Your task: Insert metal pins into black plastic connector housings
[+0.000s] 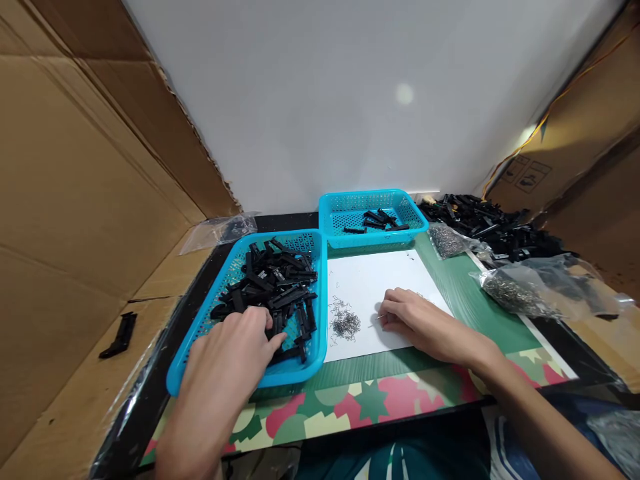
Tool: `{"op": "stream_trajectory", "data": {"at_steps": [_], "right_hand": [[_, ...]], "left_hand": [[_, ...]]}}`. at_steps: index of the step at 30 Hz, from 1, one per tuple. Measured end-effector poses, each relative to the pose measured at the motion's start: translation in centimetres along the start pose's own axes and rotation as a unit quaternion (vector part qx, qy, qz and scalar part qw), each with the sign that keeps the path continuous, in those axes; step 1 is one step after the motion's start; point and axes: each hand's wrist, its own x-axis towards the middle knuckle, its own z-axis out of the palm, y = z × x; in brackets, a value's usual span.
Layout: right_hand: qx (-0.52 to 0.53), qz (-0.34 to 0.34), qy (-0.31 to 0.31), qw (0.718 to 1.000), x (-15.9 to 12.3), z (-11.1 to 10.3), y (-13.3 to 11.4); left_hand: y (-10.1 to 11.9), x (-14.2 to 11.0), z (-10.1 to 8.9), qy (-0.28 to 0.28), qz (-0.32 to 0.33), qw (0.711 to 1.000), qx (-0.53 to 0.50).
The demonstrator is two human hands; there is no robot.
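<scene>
My left hand (227, 350) reaches into the near blue basket (323, 320), which is heaped with black plastic parts (273, 273). Its fingers curl over a black part, with the thumb on the other side; the fingertips are partly hidden. Over a white sheet (370, 277), my right hand (413, 317) is closed in a pinch. A thin, pointed metal piece (374, 325) sticks out from its fingers toward the left; its exact kind is too small to make out. Between the two hands, small bent metal wires (347, 325), perhaps springs, lie in a loose pile on the sheet.
Behind stands a second blue basket (327, 220) holding several black parts. At the right are a black heap of parts (500, 223) and clear bags of metal pieces (515, 293). Cardboard walls (90, 167) flank the table. A single black part (120, 335) lies far left.
</scene>
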Motion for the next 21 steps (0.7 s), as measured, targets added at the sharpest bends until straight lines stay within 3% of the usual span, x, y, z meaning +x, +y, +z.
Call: {"op": "stream_trajectory", "data": {"at_steps": [9,11,13,17,19,21], "right_hand": [[0.098,0.041,0.023,0.994,-0.4,-0.2,1.2],[0.099,0.037,0.012,0.994,-0.4,-0.1,1.3],[0.095,0.028,0.001,0.995,-0.2,0.0,1.2],[0.046,0.014,-0.004,0.999,-0.1,0.2,0.3],[0.01,0.003,-0.004,1.0,-0.1,0.5,-0.1],[-0.011,-0.006,-0.001,1.0,-0.3,0.8,-0.3]], "left_hand": [[0.5,0.4,-1.2,-0.042,0.001,0.991,-0.129],[0.4,0.4,-0.9,-0.012,-0.009,0.984,-0.179],[0.3,0.4,-0.5,0.053,-0.02,0.971,-0.234],[0.1,0.2,0.4,0.19,-0.012,0.92,-0.344],[0.1,0.2,0.6,0.205,-0.011,0.9,-0.384],[0.0,0.2,0.7,0.183,-0.027,0.886,-0.426]]}}
